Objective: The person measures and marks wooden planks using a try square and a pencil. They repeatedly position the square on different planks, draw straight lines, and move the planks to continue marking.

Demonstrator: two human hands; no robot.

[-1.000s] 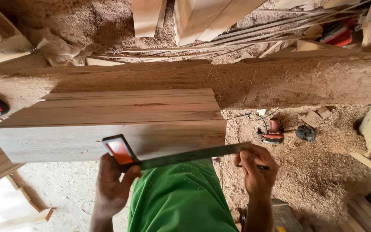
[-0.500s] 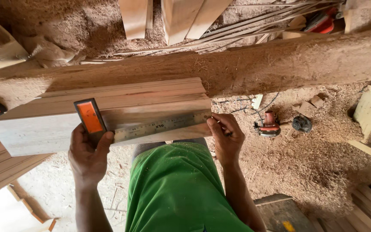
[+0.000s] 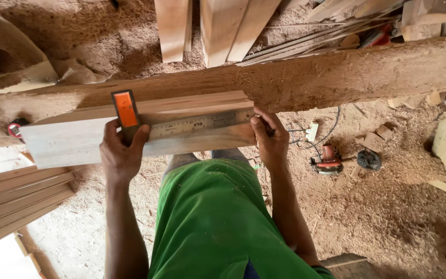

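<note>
Steel is lying further up the pale board (image 3: 78,142) now: the try square (image 3: 181,121) has shifted from the board's near edge onto its face. Left hand (image 3: 122,152) is clamping the orange-and-black stock, thumb and fingers wrapped around it. Right hand (image 3: 270,139) is pressing the flat blade's far end down, fingers curled together, seemingly pinching a thin pencil. Smooth planed planks are resting against a rough, sawdust-caked log (image 3: 336,72); a red power tool (image 3: 327,163) is sitting in loose shavings.
</note>
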